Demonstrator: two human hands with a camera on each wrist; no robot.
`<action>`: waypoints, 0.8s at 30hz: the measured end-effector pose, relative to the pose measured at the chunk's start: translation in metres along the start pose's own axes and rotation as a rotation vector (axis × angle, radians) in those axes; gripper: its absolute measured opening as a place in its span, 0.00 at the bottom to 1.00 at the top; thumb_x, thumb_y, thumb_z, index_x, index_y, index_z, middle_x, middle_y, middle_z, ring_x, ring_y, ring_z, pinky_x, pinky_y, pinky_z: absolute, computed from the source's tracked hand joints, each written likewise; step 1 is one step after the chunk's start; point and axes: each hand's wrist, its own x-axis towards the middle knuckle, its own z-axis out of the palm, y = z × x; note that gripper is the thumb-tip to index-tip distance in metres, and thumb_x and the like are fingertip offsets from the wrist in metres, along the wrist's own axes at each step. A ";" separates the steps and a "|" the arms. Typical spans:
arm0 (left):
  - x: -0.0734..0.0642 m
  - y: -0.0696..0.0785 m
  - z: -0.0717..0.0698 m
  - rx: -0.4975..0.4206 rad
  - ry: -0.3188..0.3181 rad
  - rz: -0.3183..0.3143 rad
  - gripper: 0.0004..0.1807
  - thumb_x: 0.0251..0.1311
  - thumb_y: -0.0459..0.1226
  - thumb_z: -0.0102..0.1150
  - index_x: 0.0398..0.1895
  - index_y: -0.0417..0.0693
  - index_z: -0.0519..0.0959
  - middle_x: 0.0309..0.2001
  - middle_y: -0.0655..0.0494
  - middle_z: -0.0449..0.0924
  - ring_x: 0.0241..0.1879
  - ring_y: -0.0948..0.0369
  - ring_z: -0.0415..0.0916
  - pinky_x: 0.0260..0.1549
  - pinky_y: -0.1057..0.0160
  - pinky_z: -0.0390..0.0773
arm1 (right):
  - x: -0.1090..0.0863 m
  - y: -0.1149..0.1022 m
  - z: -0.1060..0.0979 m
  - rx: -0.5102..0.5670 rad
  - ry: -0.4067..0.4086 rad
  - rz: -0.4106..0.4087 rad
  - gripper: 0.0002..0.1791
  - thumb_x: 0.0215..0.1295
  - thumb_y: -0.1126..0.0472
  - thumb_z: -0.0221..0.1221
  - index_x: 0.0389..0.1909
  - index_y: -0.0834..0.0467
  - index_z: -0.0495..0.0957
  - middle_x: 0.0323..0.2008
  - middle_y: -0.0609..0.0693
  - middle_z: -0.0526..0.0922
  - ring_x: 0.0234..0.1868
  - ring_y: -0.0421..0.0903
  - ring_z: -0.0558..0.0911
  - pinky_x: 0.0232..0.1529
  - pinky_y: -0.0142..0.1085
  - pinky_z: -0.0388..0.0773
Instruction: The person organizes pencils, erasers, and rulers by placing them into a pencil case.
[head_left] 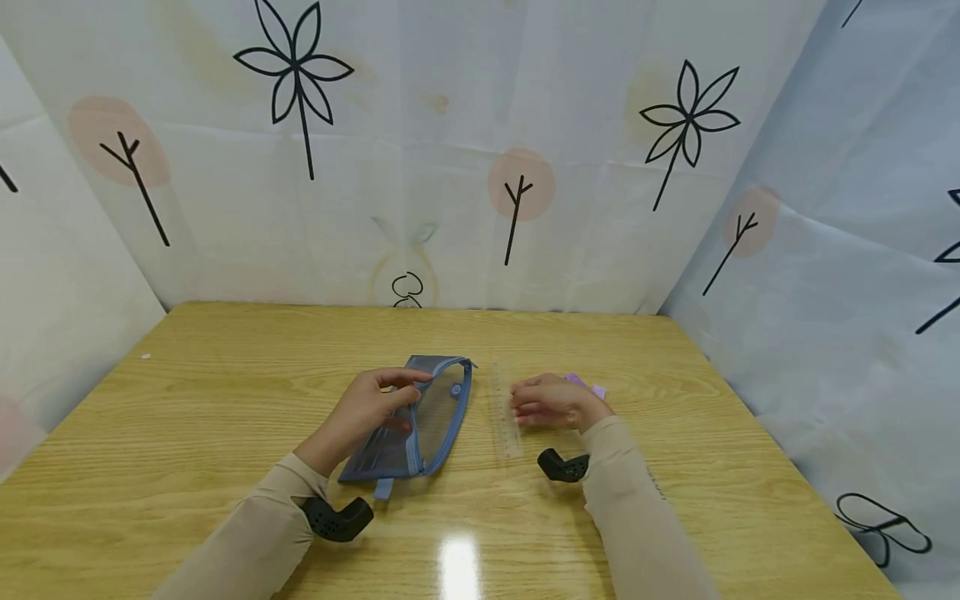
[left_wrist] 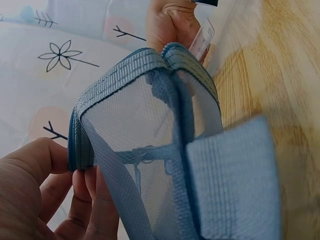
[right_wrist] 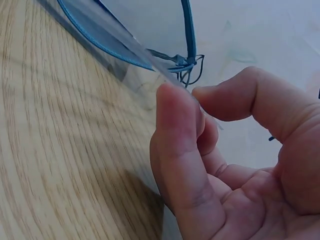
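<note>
A blue mesh zipper pouch lies on the wooden table with its zipper undone and its mouth gaping to the right. My left hand is at the pouch's left side; in the left wrist view its thumb and fingers pinch one zipper edge. Just right of the pouch, my right hand pinches a clear ruler between thumb and fingers. The right wrist view shows the ruler edge-on, in front of the pouch's blue zipper. A fabric tab sticks out from the pouch's near end.
Behind my right hand lies a light purple item, partly covered by it. Something small and dark shows beside my right forearm. Far left on the table is a pale speck. Patterned cloth hangs around the table.
</note>
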 end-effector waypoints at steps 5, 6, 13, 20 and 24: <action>0.000 -0.001 0.000 -0.002 -0.007 0.003 0.19 0.69 0.34 0.52 0.60 0.40 0.78 0.60 0.43 0.72 0.45 0.53 0.72 0.35 0.56 0.86 | 0.001 -0.001 0.005 0.017 -0.037 0.002 0.32 0.69 0.70 0.52 0.71 0.74 0.54 0.38 0.52 0.76 0.33 0.41 0.80 0.37 0.28 0.83; 0.000 -0.001 0.000 -0.002 -0.008 0.004 0.19 0.69 0.34 0.52 0.60 0.40 0.78 0.60 0.43 0.72 0.45 0.53 0.72 0.35 0.56 0.86 | 0.001 -0.002 0.006 0.023 -0.050 0.001 0.32 0.69 0.71 0.52 0.71 0.74 0.53 0.38 0.52 0.76 0.33 0.40 0.80 0.36 0.28 0.83; 0.000 -0.002 0.000 -0.002 -0.004 0.005 0.18 0.69 0.34 0.52 0.60 0.41 0.78 0.58 0.43 0.73 0.44 0.54 0.72 0.34 0.56 0.86 | 0.000 -0.004 0.010 0.041 -0.114 -0.011 0.25 0.68 0.72 0.51 0.65 0.73 0.60 0.35 0.51 0.76 0.30 0.40 0.80 0.33 0.28 0.83; 0.000 -0.001 0.000 0.001 0.002 -0.001 0.18 0.69 0.34 0.53 0.60 0.43 0.79 0.59 0.43 0.73 0.45 0.54 0.72 0.35 0.55 0.86 | 0.002 -0.004 0.013 0.019 -0.191 -0.003 0.10 0.70 0.72 0.51 0.50 0.65 0.68 0.35 0.50 0.76 0.33 0.40 0.80 0.37 0.30 0.83; 0.000 -0.001 0.000 0.002 0.000 0.002 0.18 0.69 0.34 0.52 0.60 0.43 0.79 0.60 0.43 0.72 0.45 0.54 0.72 0.35 0.55 0.86 | 0.003 -0.004 0.016 0.031 -0.208 -0.007 0.09 0.71 0.73 0.50 0.50 0.66 0.68 0.34 0.50 0.77 0.32 0.40 0.81 0.37 0.30 0.84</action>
